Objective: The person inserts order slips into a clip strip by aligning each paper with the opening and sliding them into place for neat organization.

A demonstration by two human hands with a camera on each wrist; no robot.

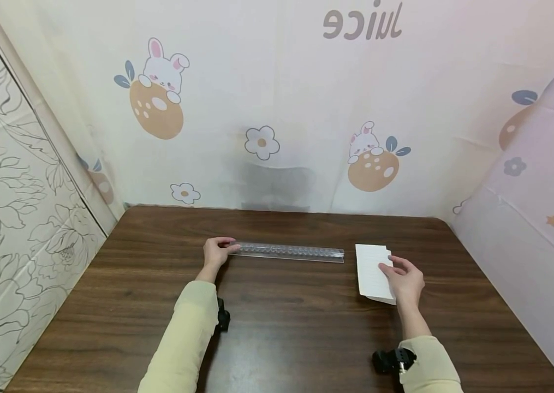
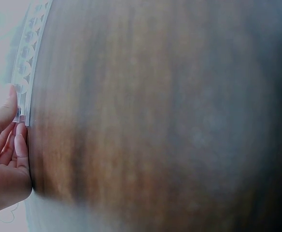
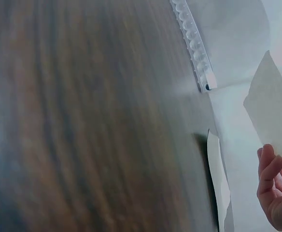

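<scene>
The left hand (image 1: pixel 216 252) pinches the left end of a long clear plastic strip (image 1: pixel 289 252), thumb above and fingers (image 2: pixel 20 145) beneath it, as the left wrist view shows. The right hand (image 1: pixel 404 278) rests on a stack of white paper sheets (image 1: pixel 372 270), fingers loosely bent over the right edge; whether it actually grips a sheet I cannot tell. Strip and paper lie on the dark wood counter (image 1: pixel 281 327), the strip crosswise toward the back, the paper just right of its far end, apart from it.

The strip looks light, stiff and slick, likely to flex if lifted by one end alone; a hold nearer the middle or at both ends would suit it. The paper is thin and limp, best taken by an edge.

The right wrist view shows one sheet (image 3: pixel 271 116) raised off the rest, and the strip's row of round bumps (image 3: pixel 191 36), which the head view barely resolves. Only the head view shows both hands together.
</scene>
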